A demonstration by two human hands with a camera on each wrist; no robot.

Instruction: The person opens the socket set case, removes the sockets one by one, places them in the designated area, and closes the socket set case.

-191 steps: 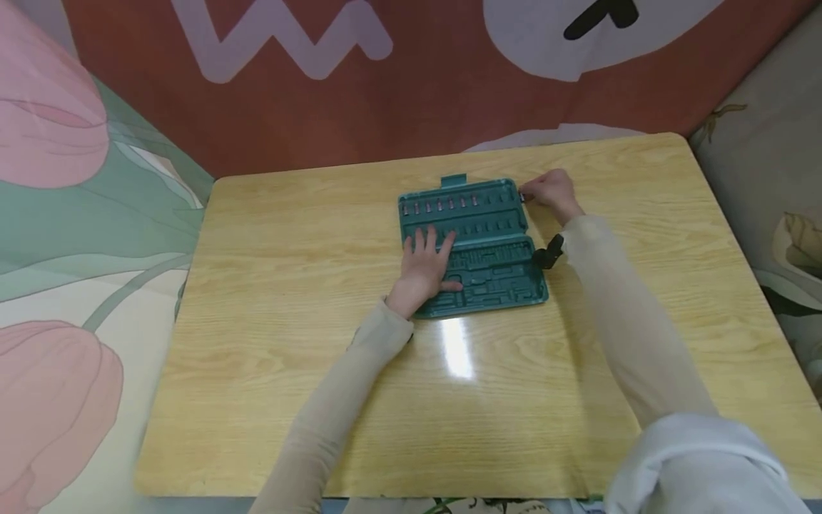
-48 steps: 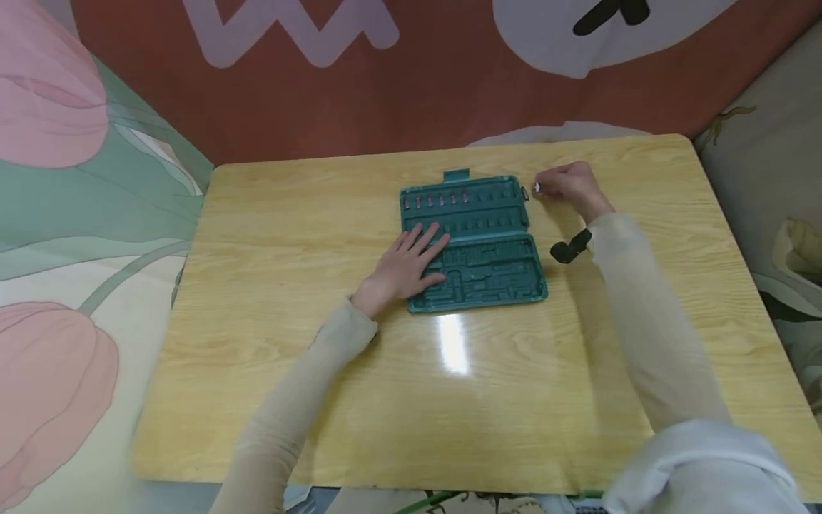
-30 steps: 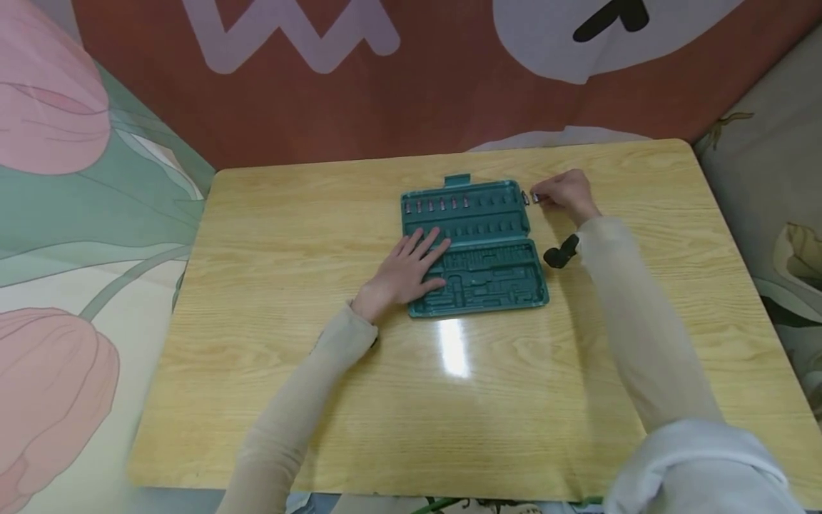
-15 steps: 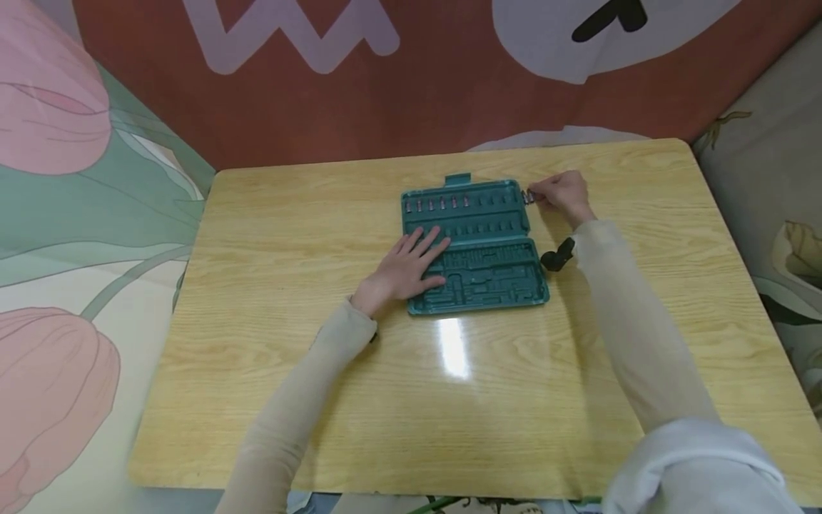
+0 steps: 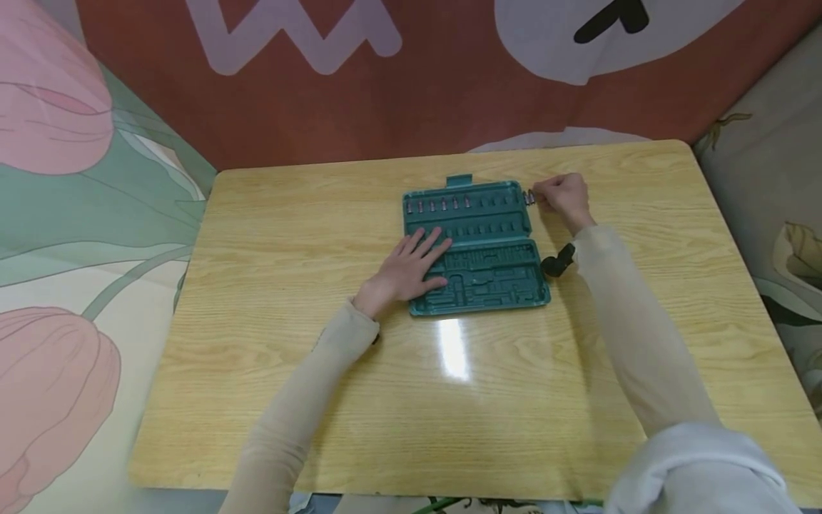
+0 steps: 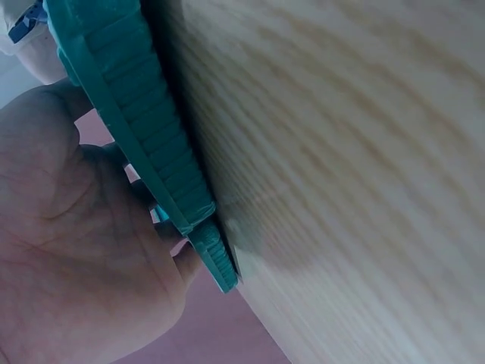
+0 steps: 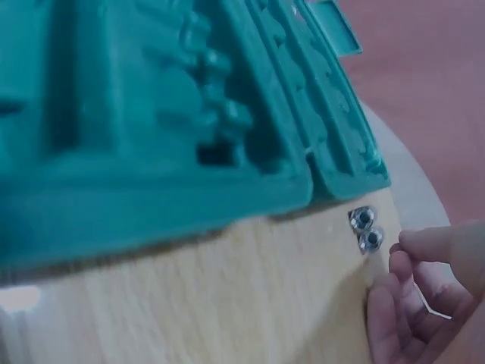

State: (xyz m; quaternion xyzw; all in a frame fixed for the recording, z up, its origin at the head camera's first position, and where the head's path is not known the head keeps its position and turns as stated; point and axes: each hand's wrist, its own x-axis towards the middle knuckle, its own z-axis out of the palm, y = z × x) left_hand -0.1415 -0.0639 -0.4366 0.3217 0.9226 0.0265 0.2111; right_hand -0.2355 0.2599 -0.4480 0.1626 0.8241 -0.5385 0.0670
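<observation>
A green moulded case (image 5: 488, 275) lies unfolded on the table, its underside (image 6: 144, 114) facing the left wrist view. My left hand (image 5: 406, 274) rests on its left part with fingers spread. Several small metal pieces (image 5: 443, 205) stand in the upper row; other slots are bare. Just off the upper right corner, two small metal sockets (image 5: 529, 198) stand side by side, round ends showing in the right wrist view (image 7: 367, 229). My right hand (image 5: 566, 198) is right beside them, fingers loosely curled, a small gap between fingertips and sockets.
The wooden table (image 5: 289, 400) extends around the case, with a bright reflection (image 5: 454, 350) below it. A black wrist-worn device (image 5: 557, 261) hangs by the right sleeve. Patterned cloth (image 5: 308, 114) covers the wall behind the table.
The rightmost filled slot from 6.4 seconds ago is bare. My right hand has moved a small socket leftward beside the other and let it go. My left hand has shifted slightly left since the earliest frame.
</observation>
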